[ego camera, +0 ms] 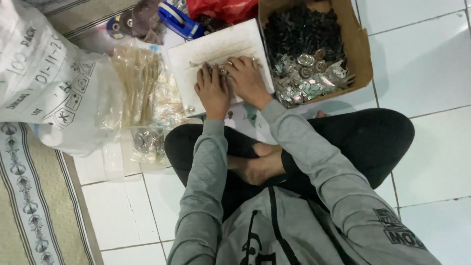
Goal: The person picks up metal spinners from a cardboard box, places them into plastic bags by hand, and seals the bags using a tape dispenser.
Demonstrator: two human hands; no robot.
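Both hands' grip (226, 78) pinches small metal parts (222, 70).

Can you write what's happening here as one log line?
left hand: on small metal parts | right hand: same pile | surface: white board | nearby: cardboard box

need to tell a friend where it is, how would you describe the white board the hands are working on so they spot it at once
Start at the open cardboard box of small black and silver parts at the top. Directly to its left, on the tiled floor, lies the white board, with the left hand and right hand pressed on its near edge. Unlike the crinkled clear plastic bags on its other side, it is flat, rigid, square and smudged.
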